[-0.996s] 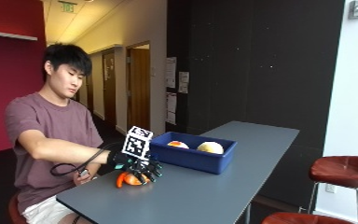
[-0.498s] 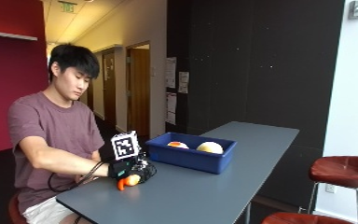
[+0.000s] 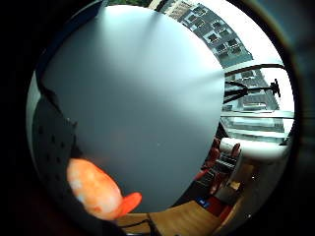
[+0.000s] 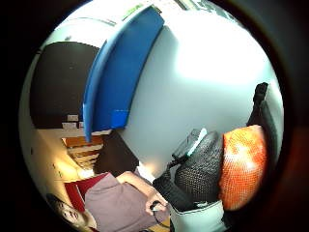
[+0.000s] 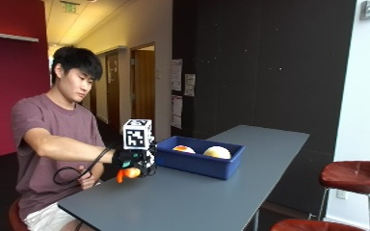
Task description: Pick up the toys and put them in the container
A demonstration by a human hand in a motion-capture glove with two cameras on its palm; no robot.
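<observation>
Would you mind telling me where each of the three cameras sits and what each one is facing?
Outside view: across the table, facing the seated person, gloved right hand and blue container.
Thumb side palm view: on the palm, facing the container's wall, the person's shirt; gloved fingers show.
Little finger side palm view: on the palm, facing the tabletop; glove at the edge.
Shared: the orange toy, held in all three.

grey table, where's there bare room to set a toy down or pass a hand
The grey table is bare in front of the blue plastic bin and beyond it towards the far end. The crowded spot is beside the bin, where the gloved right hand grips an orange toy.
</observation>
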